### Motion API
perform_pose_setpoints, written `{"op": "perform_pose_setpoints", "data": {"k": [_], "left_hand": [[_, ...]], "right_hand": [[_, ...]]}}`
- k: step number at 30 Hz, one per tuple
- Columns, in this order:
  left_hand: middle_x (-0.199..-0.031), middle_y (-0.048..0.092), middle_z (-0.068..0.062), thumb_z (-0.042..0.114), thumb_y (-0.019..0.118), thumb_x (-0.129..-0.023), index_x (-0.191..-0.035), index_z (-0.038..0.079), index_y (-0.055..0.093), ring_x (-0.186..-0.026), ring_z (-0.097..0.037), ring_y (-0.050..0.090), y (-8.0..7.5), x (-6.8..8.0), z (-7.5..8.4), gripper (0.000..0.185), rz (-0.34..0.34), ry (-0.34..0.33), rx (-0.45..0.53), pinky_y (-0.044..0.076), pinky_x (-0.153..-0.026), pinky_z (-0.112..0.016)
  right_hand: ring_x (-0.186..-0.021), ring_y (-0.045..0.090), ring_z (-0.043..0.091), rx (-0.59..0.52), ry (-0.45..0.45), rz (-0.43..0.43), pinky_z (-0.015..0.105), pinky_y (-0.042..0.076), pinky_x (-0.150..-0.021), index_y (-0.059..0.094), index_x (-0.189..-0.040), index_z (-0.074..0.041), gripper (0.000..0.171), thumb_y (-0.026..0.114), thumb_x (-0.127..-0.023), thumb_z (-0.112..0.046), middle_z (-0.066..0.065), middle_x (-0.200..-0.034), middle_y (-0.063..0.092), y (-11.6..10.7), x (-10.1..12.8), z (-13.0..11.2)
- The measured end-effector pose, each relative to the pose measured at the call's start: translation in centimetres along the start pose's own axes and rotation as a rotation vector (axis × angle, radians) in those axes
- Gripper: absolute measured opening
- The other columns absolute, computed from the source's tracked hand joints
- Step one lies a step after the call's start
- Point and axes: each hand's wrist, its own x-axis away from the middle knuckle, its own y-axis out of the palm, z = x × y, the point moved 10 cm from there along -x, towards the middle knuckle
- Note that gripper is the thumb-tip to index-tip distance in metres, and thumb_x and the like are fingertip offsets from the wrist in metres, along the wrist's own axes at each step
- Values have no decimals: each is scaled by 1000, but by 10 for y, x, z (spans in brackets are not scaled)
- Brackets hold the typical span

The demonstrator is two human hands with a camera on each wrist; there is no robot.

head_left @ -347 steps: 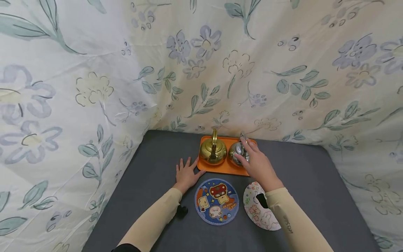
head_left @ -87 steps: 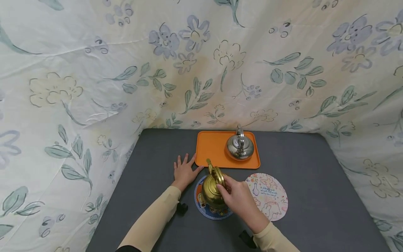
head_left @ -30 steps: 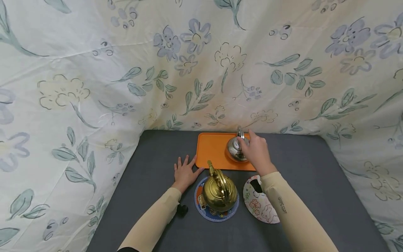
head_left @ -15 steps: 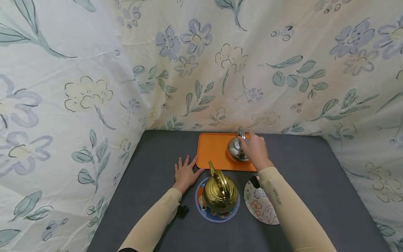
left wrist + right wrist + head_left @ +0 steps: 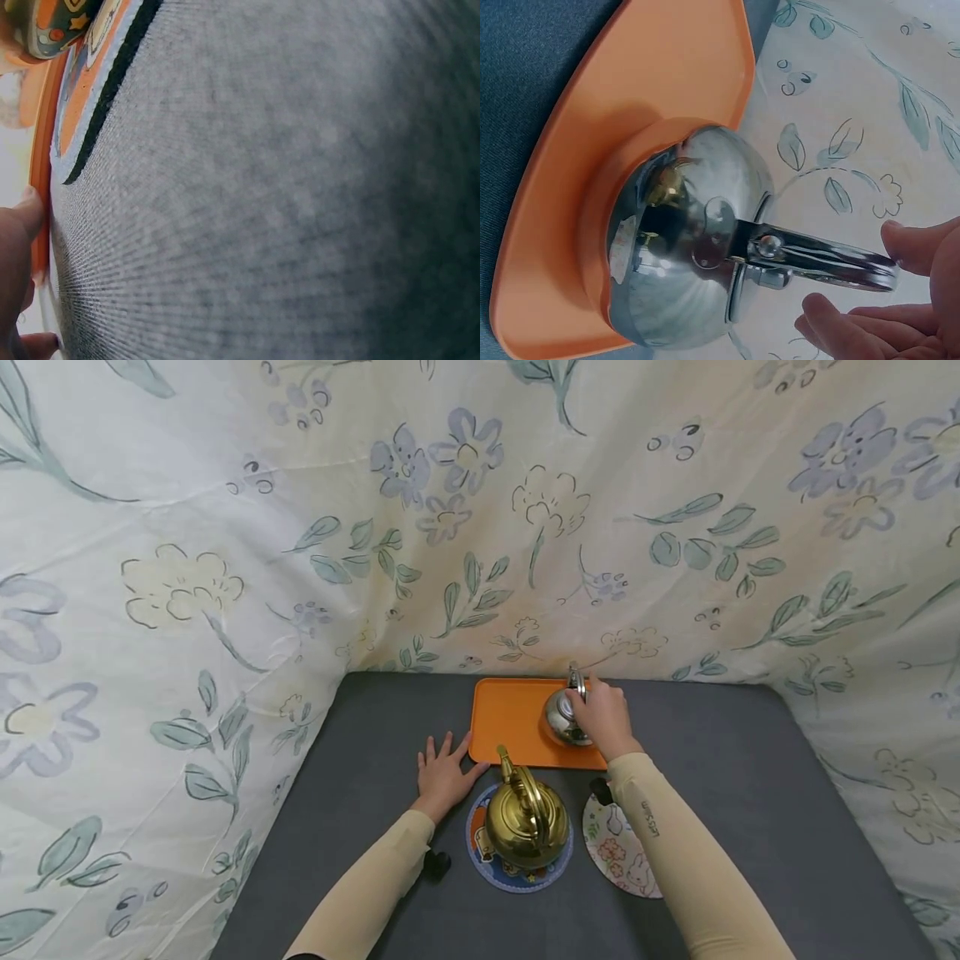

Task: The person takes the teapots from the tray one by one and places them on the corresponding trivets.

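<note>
The silver kettle (image 5: 561,717) stands upright on the right part of the orange tray (image 5: 502,720). My right hand (image 5: 604,717) is at its raised handle (image 5: 817,259). In the right wrist view the thumb is right at the handle's end, and the fingertips (image 5: 821,307) lie on the other side with a gap showing. My left hand (image 5: 442,777) lies with fingers spread at the tray's near left corner, thumb against the edge. Between my arms a gold kettle (image 5: 525,827) sits on the round blue cartoon mat (image 5: 480,864), spout pointing away from me.
A round white floral mat (image 5: 618,860) lies right of the gold kettle, partly under my right forearm. The grey tabletop (image 5: 712,752) meets a floral cloth (image 5: 555,610) at the back and sides. Small black wrist cameras (image 5: 437,865) hang under the sleeves.
The gold kettle went from the tray's left side to the blue mat, carried by my right hand. That hand then let go and moved to the silver kettle. My left hand stayed put.
</note>
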Motion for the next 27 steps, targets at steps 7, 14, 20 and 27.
{"op": "perform_pose_setpoints", "data": {"k": [7,14,20,27], "left_hand": [[-167,26,-8,76,48,-92,-159,40,30,-154,-46,10,2,2,-3,78,5,5,-1,15,-121,-65],[-167,25,-8,75,48,-92,-159,41,29,-154,-46,10,3,4,-5,78,9,8,-6,15,-121,-65],[-166,27,-9,75,49,-92,-159,39,31,-154,-46,12,0,3,-1,78,12,11,3,17,-120,-66],[-167,27,-9,75,48,-92,-159,38,31,-154,-46,12,-2,0,1,79,7,6,2,16,-120,-66]], "right_hand": [[-52,59,23,-37,-26,51,32,45,-48,65,-98,-2,30,61,-103,-31,11,-67,59,3,6,-4],[-59,62,26,-53,-28,90,35,48,-53,67,-94,-2,23,62,-102,-23,13,-73,66,3,9,-7],[-56,59,24,-92,-14,96,34,45,-50,69,-93,-2,21,62,-101,-20,12,-69,66,0,2,-3],[-52,51,22,-122,-36,133,32,38,-48,66,-85,-2,21,63,-100,-18,8,-61,58,-5,-4,0]]}}
